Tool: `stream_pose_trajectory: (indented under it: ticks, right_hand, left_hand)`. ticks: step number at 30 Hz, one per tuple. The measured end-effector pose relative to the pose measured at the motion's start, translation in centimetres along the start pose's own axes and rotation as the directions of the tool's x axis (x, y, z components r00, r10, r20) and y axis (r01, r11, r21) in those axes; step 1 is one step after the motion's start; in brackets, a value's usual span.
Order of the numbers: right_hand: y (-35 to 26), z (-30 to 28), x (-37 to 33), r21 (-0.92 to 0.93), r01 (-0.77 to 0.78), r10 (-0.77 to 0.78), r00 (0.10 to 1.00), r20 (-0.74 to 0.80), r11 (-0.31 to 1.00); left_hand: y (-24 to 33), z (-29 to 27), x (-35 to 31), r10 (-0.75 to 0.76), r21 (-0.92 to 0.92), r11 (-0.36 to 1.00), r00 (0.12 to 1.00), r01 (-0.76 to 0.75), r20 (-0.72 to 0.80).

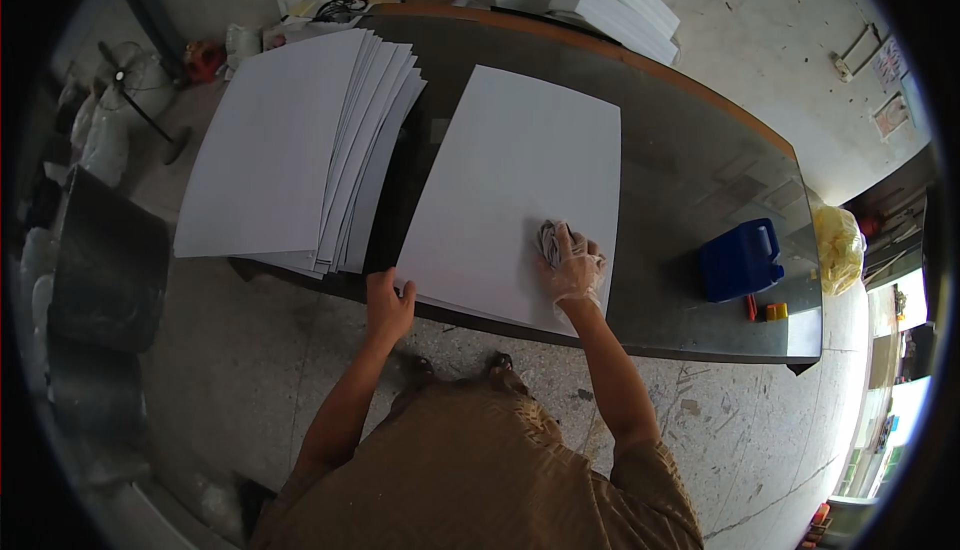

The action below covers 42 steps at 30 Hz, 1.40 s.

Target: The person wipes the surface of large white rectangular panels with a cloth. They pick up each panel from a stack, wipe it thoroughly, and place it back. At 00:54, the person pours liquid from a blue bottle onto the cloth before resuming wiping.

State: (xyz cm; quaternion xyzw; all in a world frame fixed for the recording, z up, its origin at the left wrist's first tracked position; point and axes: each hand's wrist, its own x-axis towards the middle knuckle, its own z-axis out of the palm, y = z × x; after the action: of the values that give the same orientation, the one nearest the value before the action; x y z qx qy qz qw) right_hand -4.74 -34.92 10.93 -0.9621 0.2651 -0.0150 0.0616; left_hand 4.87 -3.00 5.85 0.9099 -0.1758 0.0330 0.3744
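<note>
A large white sheet (520, 150) lies on the dark table, with at least one more sheet edge showing under its near side. My right hand (577, 272), in a clear plastic glove, presses a crumpled grey cloth (548, 242) onto the sheet's lower right part. Bare and at the sheet's near left corner, my left hand (388, 302) has its thumb apart from the fingers; the fingertips lie against the table edge and the corner. To the left, a fanned stack of white sheets (270, 140) overhangs the table's near edge.
On the right of the dark glossy table (670, 200) stands a blue jerrycan (740, 260), with a small yellow-and-red item (776, 312) near it. Beyond the far edge are white foam-like blocks (615, 10). A fan (125, 80) and a dark grey bin (110, 260) stand left.
</note>
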Motion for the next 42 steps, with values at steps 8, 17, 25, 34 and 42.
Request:
stream_pose_trajectory:
  ticks: [8, 17, 25, 34, 42]
  right_hand:
    - [3.3, -1.7, 2.7, -0.043, -0.146, 0.147, 0.989, 0.007, 0.988]
    - [-0.1, -0.8, -7.0, 0.189, 0.297, -0.311, 0.949, 0.045, 0.936]
    - [6.8, 2.9, -5.9, 0.289, -0.016, 0.153, 0.876, -0.458, 0.957]
    - [7.0, 1.5, -6.9, 0.956, 0.153, 0.532, 0.804, -0.267, 0.248]
    - [6.2, -1.9, -8.1, 0.964, 0.176, 0.410, 0.878, -0.246, 0.200]
  left_hand:
    - [1.5, -0.3, 0.9, -0.114, 0.197, 0.976, 0.990, 0.097, 0.080]
    - [2.2, -2.1, 2.8, -0.487, -0.778, 0.388, 0.827, 0.494, 0.283]
    - [10.9, 3.3, -1.8, 0.017, -0.860, 0.040, 0.861, 0.508, 0.509]
    - [13.2, -2.6, 0.0, -0.003, -0.932, 0.330, 0.988, 0.148, 0.156]
    - [-0.4, -21.4, 3.5, -0.446, -0.908, 0.418, 0.878, 0.035, -0.171]
